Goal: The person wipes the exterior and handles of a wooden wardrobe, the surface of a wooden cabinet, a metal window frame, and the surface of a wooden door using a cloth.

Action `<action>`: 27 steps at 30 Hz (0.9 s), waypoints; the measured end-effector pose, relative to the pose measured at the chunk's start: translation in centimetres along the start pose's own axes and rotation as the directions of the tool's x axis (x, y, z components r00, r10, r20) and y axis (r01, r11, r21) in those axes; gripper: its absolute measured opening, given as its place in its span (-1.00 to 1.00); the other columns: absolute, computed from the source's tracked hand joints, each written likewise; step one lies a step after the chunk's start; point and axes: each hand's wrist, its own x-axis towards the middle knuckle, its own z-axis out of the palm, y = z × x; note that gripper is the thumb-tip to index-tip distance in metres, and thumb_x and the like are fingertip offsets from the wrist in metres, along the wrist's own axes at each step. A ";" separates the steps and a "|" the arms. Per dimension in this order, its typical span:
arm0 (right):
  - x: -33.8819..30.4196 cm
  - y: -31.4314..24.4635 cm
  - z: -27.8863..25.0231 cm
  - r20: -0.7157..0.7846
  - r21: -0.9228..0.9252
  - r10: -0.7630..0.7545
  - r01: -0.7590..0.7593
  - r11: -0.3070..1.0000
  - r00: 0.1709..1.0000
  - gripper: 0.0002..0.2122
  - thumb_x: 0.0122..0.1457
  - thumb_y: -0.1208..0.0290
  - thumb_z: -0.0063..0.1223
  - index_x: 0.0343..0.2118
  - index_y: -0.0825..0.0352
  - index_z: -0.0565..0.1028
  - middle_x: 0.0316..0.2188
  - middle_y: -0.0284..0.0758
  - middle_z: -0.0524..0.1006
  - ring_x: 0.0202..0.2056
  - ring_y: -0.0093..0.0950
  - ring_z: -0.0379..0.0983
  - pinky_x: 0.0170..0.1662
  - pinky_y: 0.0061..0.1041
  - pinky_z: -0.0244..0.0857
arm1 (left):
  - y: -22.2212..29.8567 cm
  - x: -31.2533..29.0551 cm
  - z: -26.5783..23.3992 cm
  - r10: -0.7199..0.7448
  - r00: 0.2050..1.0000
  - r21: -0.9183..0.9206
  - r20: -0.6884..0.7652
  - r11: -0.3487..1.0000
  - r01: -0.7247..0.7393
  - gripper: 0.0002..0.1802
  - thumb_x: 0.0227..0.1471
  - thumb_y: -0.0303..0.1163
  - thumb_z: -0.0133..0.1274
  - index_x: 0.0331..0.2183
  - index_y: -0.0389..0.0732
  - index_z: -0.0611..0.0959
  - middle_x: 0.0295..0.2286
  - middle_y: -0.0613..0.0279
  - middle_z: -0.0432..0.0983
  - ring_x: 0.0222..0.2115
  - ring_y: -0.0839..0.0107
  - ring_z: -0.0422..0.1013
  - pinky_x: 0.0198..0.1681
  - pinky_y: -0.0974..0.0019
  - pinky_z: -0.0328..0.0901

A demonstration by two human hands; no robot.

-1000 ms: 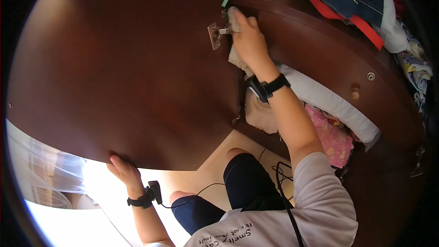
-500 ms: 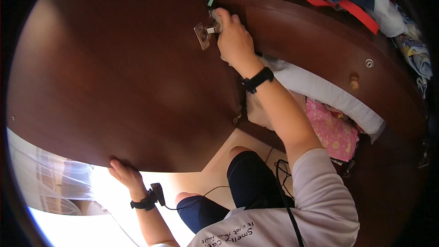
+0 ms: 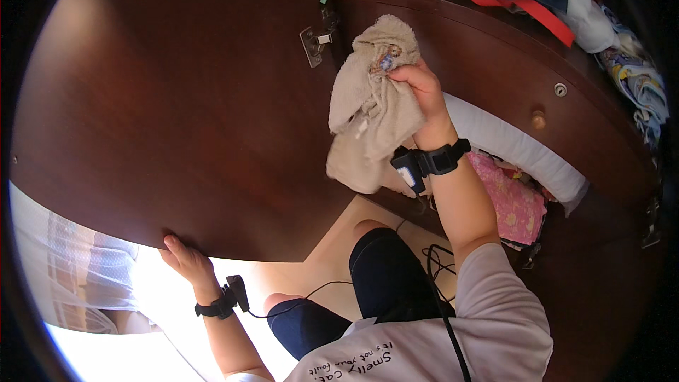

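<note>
Right hand (image 3: 429, 104) clamped on beige cloth (image 3: 375, 110) | left hand (image 3: 189, 262) at open door's (image 3: 191, 113) edge, grip hidden | cloth clear of hinge (image 3: 310, 47); work left unclear

The person's left forearm (image 3: 235, 337) rises from the lower edge, left of centre, ending in the left grip (image 3: 187, 262), a bare hand slanting up and leftward, its fingers partly hidden. The right arm (image 3: 463, 201) reaches higher, leaning left; the right grip (image 3: 423, 97) is closed, thumb pointing left, other fingers mostly hidden. Two knees (image 3: 370, 226) show between.
</note>
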 end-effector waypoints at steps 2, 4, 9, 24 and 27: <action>-0.1 -0.1 0.6 -0.001 -0.041 -0.018 0.018 0.999 1.000 -0.45 -0.14 0.72 -0.22 0.04 0.36 0.25 -0.12 -0.17 0.41 -0.12 -0.33 0.39 -0.03 -0.41 0.29 | 0.0 0.1 -0.1 0.028 1.000 -0.005 -0.007 1.000 -0.028 -0.26 0.10 0.08 -0.18 -0.01 -0.45 0.23 -0.07 0.04 0.27 -0.10 0.29 0.24 -0.02 0.26 0.13; 0.2 0.7 1.1 -0.034 -0.069 -0.052 0.050 0.996 0.998 -0.46 -0.13 0.72 -0.21 0.04 0.35 0.26 -0.13 -0.17 0.42 -0.12 -0.32 0.39 -0.02 -0.41 0.28 | 0.1 0.0 -0.2 0.025 1.000 0.025 -0.004 0.999 -0.025 -0.28 0.11 0.07 -0.18 -0.01 -0.44 0.24 -0.08 0.05 0.28 -0.11 0.29 0.25 -0.03 0.25 0.14; 1.5 5.7 -0.5 0.212 -0.966 -0.436 0.256 0.045 0.875 -0.55 -0.04 0.67 -0.11 -0.02 0.20 0.36 -0.22 -0.23 0.31 -0.24 -0.28 0.39 -0.17 -0.39 0.32 | -0.1 -0.3 0.0 0.005 1.000 0.016 0.000 1.000 -0.005 -0.34 0.13 0.04 -0.22 -0.03 -0.41 0.26 -0.10 0.07 0.30 -0.13 0.31 0.26 -0.06 0.26 0.17; 2.8 4.6 0.6 0.245 -0.966 -0.207 0.221 -0.131 0.947 -0.61 -0.04 0.64 -0.11 -0.08 0.22 0.36 -0.29 -0.24 0.40 -0.25 -0.27 0.42 -0.22 -0.37 0.35 | 0.5 -0.1 0.5 -0.008 1.000 0.014 -0.011 1.000 0.008 -0.25 0.08 0.13 -0.19 -0.04 -0.43 0.26 -0.10 0.05 0.28 -0.10 0.27 0.23 -0.02 0.22 0.12; 2.1 4.0 -0.1 0.058 -0.440 0.146 -0.106 0.892 0.988 -0.53 -0.09 0.69 -0.20 -0.01 0.30 0.32 -0.18 -0.31 0.44 -0.18 -0.46 0.38 -0.11 -0.54 0.27 | 0.0 -0.1 -0.3 -0.046 0.999 0.029 -0.005 0.999 0.046 -0.25 0.09 0.12 -0.20 -0.03 -0.43 0.25 -0.08 0.04 0.27 -0.09 0.26 0.23 -0.01 0.22 0.12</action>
